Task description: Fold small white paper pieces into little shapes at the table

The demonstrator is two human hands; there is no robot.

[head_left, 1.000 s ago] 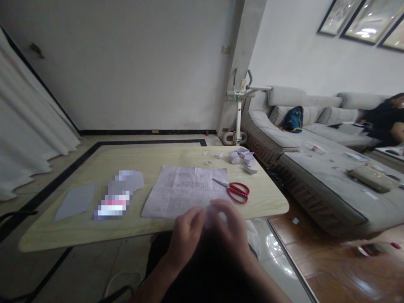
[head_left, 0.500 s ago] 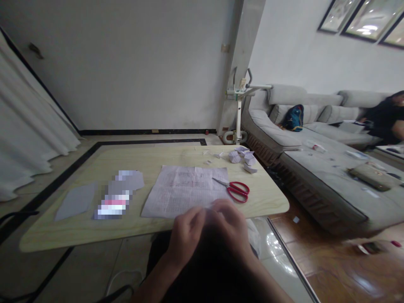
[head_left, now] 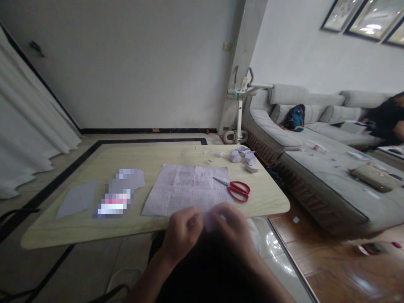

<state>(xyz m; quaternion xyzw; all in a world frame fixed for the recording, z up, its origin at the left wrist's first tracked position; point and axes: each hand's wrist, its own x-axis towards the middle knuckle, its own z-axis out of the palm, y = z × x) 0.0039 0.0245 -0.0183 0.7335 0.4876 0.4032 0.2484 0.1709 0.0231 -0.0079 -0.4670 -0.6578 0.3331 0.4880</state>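
Observation:
Close to my body, at the table's near edge, my left hand (head_left: 184,227) and my right hand (head_left: 230,225) are both closed on a small piece of white paper (head_left: 208,221). The paper is blurred and partly covered by my fingers, so its folds cannot be made out. Just beyond my hands lies a large printed sheet (head_left: 189,185) with crease lines. Red-handled scissors (head_left: 238,190) rest over its right edge, blades pointing left. Several folded paper pieces (head_left: 244,156) sit at the table's far right, with small paper scraps (head_left: 217,154) beside them.
On the left of the pale wooden table (head_left: 104,158) lie a blank paper sheet (head_left: 77,199) and a pixelated item (head_left: 116,195). A grey sofa (head_left: 325,176) stands to the right, with a blue bag (head_left: 296,118) and a seated person (head_left: 386,120) in dark clothing.
My hands have moved slightly apart, and more of the white paper shows between them. The scissors, sheets and folded pieces have stayed in place on the table.

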